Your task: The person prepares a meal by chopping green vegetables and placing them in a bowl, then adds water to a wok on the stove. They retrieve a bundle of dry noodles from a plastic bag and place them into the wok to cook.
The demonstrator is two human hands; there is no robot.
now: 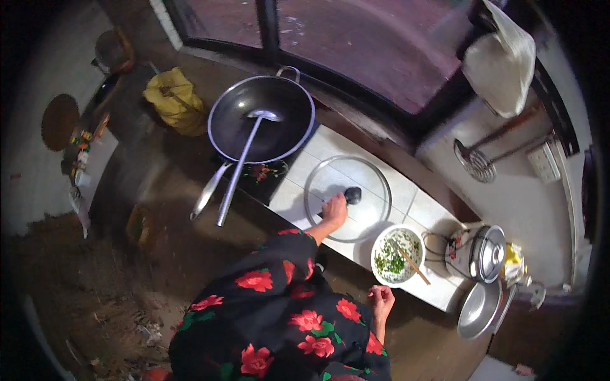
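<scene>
My left hand [335, 210] has its fingers at the black knob of a round glass lid [326, 178]. The lid lies on the white-tiled counter [414, 200], and its steel rim shows all around. Curled in, my right hand [382, 300] is just below a white bowl [421, 240], with nothing visible in it. The bowl contains chopped greens [390, 262] in a pale mixture, and chopsticks [415, 267] lean across its rim. Left of the lid, a dark wok [238, 135] sits over a stove [262, 175]. A metal spatula [245, 159] rests in it, handle towards me.
A rice cooker [469, 252] stands at the counter's right end, beside a tilted steel basin [479, 309]. Two utensils, one a perforated skimmer [478, 166], hang on the right wall. A yellow bag [175, 100] sits left of the wok. The wok's handle [209, 190] projects over the counter edge.
</scene>
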